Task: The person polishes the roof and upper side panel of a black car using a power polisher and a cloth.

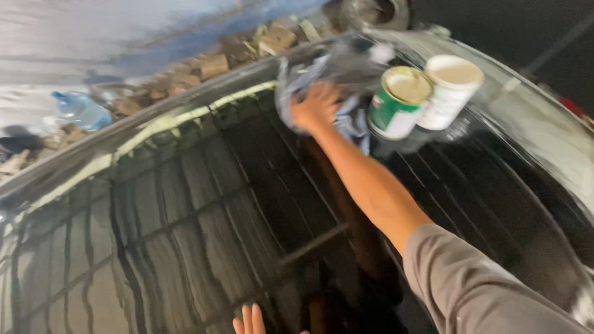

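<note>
Head view: right hand [317, 105], fingers pressing a cloth [346, 93] at 12 o'clock on the car panel [247, 204]; cans [399, 102] at 1 o'clock. Left fingers [249, 321] spread flat. Wipe clear of cans.

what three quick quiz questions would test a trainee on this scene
1. True or false: the right hand rests on a cloth.
2. How many cans stand beside the cloth?
3. What shows at the bottom edge: A) a brush B) left hand fingertips C) a hose

Key:
1. True.
2. Two: a green can and a white can, touching.
3. B, the left hand on the glossy black car surface.
</note>
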